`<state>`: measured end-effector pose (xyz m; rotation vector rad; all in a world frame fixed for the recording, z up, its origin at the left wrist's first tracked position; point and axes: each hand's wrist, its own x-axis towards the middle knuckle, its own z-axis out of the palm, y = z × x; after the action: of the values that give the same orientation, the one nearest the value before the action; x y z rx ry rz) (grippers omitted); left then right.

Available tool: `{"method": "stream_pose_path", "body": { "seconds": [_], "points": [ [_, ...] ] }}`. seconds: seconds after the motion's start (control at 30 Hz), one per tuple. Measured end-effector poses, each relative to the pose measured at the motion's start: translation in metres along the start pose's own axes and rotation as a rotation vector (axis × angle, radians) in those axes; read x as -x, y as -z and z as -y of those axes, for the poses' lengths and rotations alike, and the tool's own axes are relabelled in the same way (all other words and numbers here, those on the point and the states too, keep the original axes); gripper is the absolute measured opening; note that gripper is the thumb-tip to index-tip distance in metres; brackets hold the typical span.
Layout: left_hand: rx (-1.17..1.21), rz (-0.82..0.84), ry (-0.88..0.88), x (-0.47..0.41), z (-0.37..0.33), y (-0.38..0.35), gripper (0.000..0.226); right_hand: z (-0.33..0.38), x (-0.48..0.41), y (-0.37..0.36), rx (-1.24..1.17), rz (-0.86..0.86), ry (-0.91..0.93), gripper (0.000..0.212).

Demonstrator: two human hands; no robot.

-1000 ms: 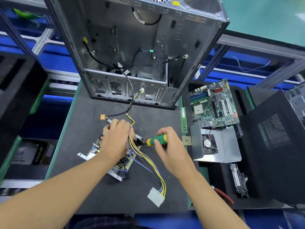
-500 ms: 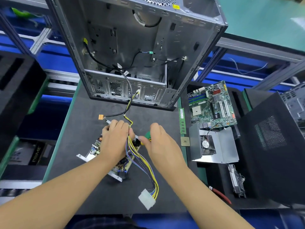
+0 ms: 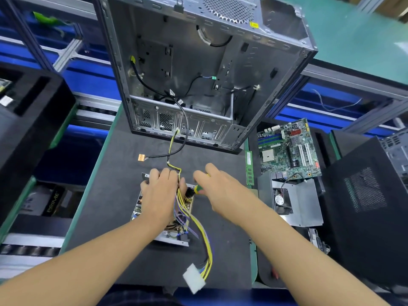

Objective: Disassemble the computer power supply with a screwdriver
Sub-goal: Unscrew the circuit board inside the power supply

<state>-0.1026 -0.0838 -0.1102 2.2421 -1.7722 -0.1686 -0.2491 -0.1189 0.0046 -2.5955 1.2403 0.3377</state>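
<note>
Head view: right hand point(image 3: 218, 186) with screwdriver point(image 3: 198, 189) has neared the power supply point(image 3: 174, 238).

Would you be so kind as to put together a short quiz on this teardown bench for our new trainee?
1. True or false: the left hand holds the power supply board.
2. Which hand grips the green-and-yellow screwdriver? A) left B) right C) neither
3. Fill in: seen from the person, the motherboard lies to the ____ of the open computer case.
Key: 1 true; 2 B, the right hand; 3 right.
</note>
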Motion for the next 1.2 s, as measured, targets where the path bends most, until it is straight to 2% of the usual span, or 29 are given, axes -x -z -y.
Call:
{"method": "stream_pose_path", "body": {
  "seconds": [0.07, 0.17, 0.2, 0.3, 0.37, 0.47, 0.57, 0.63, 0.67, 0.77, 0.83, 0.87, 0.93, 0.97, 1.03, 1.1, 1.2],
  "points": [
    [0.012, -0.053, -0.011, 0.001, 0.001, -0.001, 0.031, 0.001, -0.002, 0.002, -0.020, 0.034, -0.022, 0.021],
    [-0.004, -0.107, -0.047, 0.002, 0.003, -0.001, 0.038, 0.005, 0.001, 0.008, -0.116, 0.030, -0.050, 0.010],
    [-0.001, -0.125, -0.064, 0.003, 0.004, -0.003, 0.038, 0.007, 0.002, 0.008, -0.119, 0.008, -0.059, 0.019],
    [-0.015, -0.158, -0.078, 0.002, 0.006, -0.007, 0.034, 0.008, 0.003, 0.004, 0.070, -0.079, -0.123, 0.028],
    [-0.019, -0.171, -0.055, 0.002, 0.005, -0.012, 0.035, 0.009, 0.002, 0.002, 0.055, -0.100, -0.146, 0.028],
    [-0.019, -0.182, -0.041, 0.001, 0.007, -0.016, 0.036, 0.006, 0.004, 0.005, -0.092, -0.010, -0.046, 0.019],
    [-0.024, -0.188, -0.042, 0.001, 0.009, -0.019, 0.035, -0.002, 0.004, 0.012, -0.241, 0.131, -0.042, 0.037],
    [-0.027, -0.188, -0.041, 0.000, 0.008, -0.020, 0.035, -0.003, 0.007, 0.013, -0.335, 0.156, -0.053, 0.032],
    [-0.026, -0.189, -0.040, 0.001, 0.008, -0.020, 0.035, -0.002, 0.008, 0.012, -0.340, 0.138, -0.071, 0.028],
    [-0.030, -0.190, -0.043, 0.001, 0.007, -0.019, 0.035, 0.003, 0.008, 0.009, -0.134, 0.006, -0.203, 0.042],
    [-0.030, -0.188, -0.040, 0.001, 0.008, -0.020, 0.035, 0.007, 0.005, 0.009, 0.042, -0.061, -0.228, 0.036],
    [-0.026, -0.190, -0.039, 0.001, 0.008, -0.020, 0.035, 0.008, 0.005, 0.009, 0.054, -0.072, -0.192, 0.030],
    [-0.014, -0.203, -0.041, 0.001, 0.008, -0.021, 0.034, 0.007, 0.004, 0.012, -0.079, -0.029, -0.106, 0.013],
    [-0.015, -0.206, -0.041, 0.001, 0.008, -0.021, 0.034, 0.006, 0.004, 0.013, -0.177, 0.024, -0.085, 0.011],
    [-0.019, -0.209, -0.043, 0.001, 0.007, -0.020, 0.034, 0.002, 0.005, 0.016, -0.349, 0.120, -0.089, 0.021],
    [-0.024, -0.214, -0.043, 0.001, 0.007, -0.019, 0.034, 0.002, 0.007, 0.016, -0.406, 0.123, -0.145, 0.024],
    [-0.034, -0.217, -0.067, 0.002, 0.007, -0.017, 0.033, 0.006, 0.009, 0.013, -0.218, 0.034, -0.258, 0.037]
  ]
}}
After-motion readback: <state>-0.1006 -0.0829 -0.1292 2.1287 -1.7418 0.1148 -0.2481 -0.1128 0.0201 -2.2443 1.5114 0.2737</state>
